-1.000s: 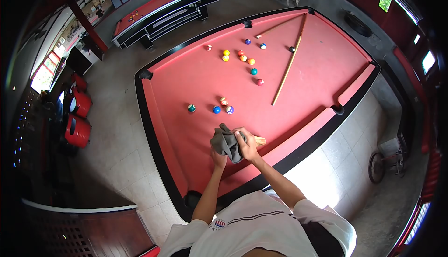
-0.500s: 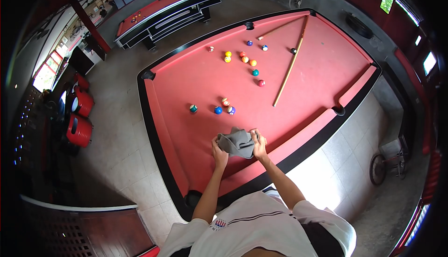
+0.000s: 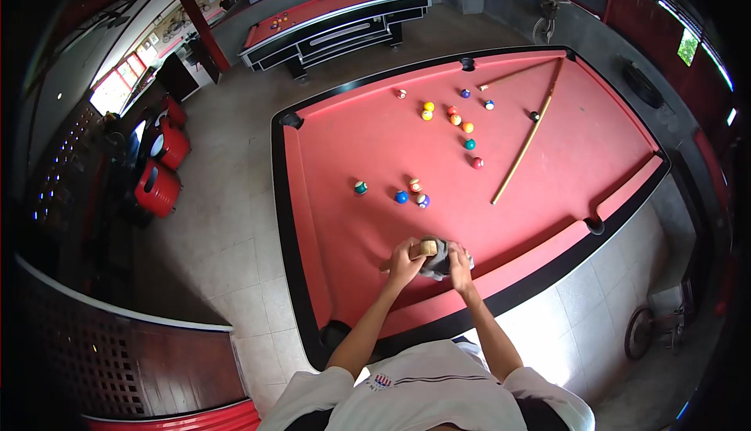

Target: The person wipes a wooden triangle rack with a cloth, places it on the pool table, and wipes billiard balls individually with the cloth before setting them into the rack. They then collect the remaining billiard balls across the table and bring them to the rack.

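Note:
My left hand [image 3: 403, 265] is closed on a light wooden piece [image 3: 428, 248], the rest of which is partly covered by my fingers and a cloth. My right hand [image 3: 461, 267] grips the grey cloth [image 3: 439, 262], which is bunched against the wooden piece. Both hands are close together above the near part of the red pool table [image 3: 375, 235]. Beyond them lie a blue ball [image 3: 401, 196], a purple-and-white ball [image 3: 423, 200], a red-and-white ball [image 3: 415, 185] and a green-and-white ball [image 3: 361, 187].
Several more balls, including a red one [image 3: 477, 163], lie farther back. A long cue [image 3: 522, 149] and another cue [image 3: 520, 75] rest on the cloth at the far right. A second pool table [image 3: 336, 16], red chairs [image 3: 158, 188] and a wheel [image 3: 639, 333] surround this table.
The view has turned left, shifting the table rightward. The cloth, earlier spread between both hands, is now bunched beside the wooden piece, which shows in my left hand.

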`<state>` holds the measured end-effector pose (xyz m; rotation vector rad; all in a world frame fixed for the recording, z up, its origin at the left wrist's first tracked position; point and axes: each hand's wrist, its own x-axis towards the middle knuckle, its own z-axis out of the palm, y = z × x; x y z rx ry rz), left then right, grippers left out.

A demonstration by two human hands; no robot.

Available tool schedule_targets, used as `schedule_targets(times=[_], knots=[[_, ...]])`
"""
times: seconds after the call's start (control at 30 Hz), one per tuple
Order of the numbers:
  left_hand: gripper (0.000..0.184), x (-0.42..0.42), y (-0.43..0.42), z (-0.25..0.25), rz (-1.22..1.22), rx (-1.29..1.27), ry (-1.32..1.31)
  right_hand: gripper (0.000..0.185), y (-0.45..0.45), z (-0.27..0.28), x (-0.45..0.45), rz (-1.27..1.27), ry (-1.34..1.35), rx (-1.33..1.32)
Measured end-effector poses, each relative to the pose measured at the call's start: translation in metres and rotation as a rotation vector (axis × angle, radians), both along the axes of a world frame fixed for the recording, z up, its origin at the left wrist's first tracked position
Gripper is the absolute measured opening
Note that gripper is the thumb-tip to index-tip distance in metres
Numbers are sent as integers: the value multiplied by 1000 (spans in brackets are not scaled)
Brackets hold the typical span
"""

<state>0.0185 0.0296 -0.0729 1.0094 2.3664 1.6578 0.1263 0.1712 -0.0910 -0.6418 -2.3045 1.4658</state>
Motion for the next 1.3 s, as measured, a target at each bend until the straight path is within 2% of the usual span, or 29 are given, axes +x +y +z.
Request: schedule_targets(times=[0.1,0.2,0.23,0.3,0.33,0.37,0.43,0.47,0.53,0.63,0.67,0.73,0.77,0.8,0.9,0.93,0.97,1.03,1.07,1.17,1.2,1.23,1.27,1.3], knots=[[15,-3,10,-19,123,22,59,41,-28,27,-11,-31,64,148],[17,0,2,-4,-16,234,256,31,-48,65,-19,-55,183,212],[18,-1,3,-8,12,239,196,31,-47,60,-21,-88,196,223],[21,-4,8,-26,68,250,80,30,-41,36,-26,-154,225,244],[14,0,14,-13,217,148,157,30,-35,15,-31,-269,256,226],[12,-1,12,-14,225,82,150,33,-17,-28,-31,-286,124,29],[16,-3,12,-21,233,-45,133,36,5,-65,-16,-321,142,189],[25,0,14,-19,272,-18,180,35,19,-86,-6,-284,101,128],[21,0,15,-24,282,-19,173,34,40,-119,2,-161,-32,18],[18,-2,17,-32,307,-17,207,34,15,-86,-14,-158,-14,69],[18,-2,18,-34,314,-17,224,34,-6,-88,-25,-294,130,365],[15,-2,14,-40,247,75,209,37,-30,22,-24,-101,105,223],[14,-2,11,-41,213,120,203,39,-39,50,-24,-36,124,171],[14,1,8,-34,128,150,157,42,-44,57,-25,-85,180,190],[15,-3,18,-25,299,144,159,43,-27,28,-20,-99,277,146],[18,-4,18,-31,318,-18,155,44,-17,-30,-20,-232,274,220],[20,-1,18,-32,326,-4,166,47,-6,-45,-12,-268,75,99],[24,1,19,-31,337,28,192,48,21,-99,-4,-279,-1,101],[24,1,19,-32,343,21,194,49,26,-93,-3,-265,-57,-16],[18,1,19,-36,366,-91,230,47,7,-43,-13,-133,17,18],[17,4,18,-24,336,-12,217,45,-6,-37,-20,-161,49,194],[16,8,17,-11,306,65,204,41,-15,-37,-34,-190,160,174],[16,10,14,-1,276,141,193,40,-24,-12,-37,-112,178,206],[17,-11,10,-74,186,-83,47,39,-35,33,-35,-34,197,238]])
